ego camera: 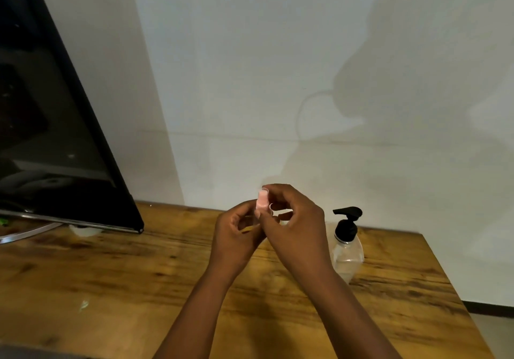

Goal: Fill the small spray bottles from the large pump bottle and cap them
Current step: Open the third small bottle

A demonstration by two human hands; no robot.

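Small bottle held up between both hands, pump bottle waiting at right.

Your left hand [236, 233] curls its fingers round a small spray bottle [262, 201] at frame centre, above the counter [111, 275]; your right hand [294, 219] pinches its top. Twist crookedly and it could slip or spill. The large pump bottle [347, 244] stands just right.

A room in a home, it seems: a flat-screen television [55, 124] stands on a wooden desk [139, 275] against a plain white wall [250, 66].
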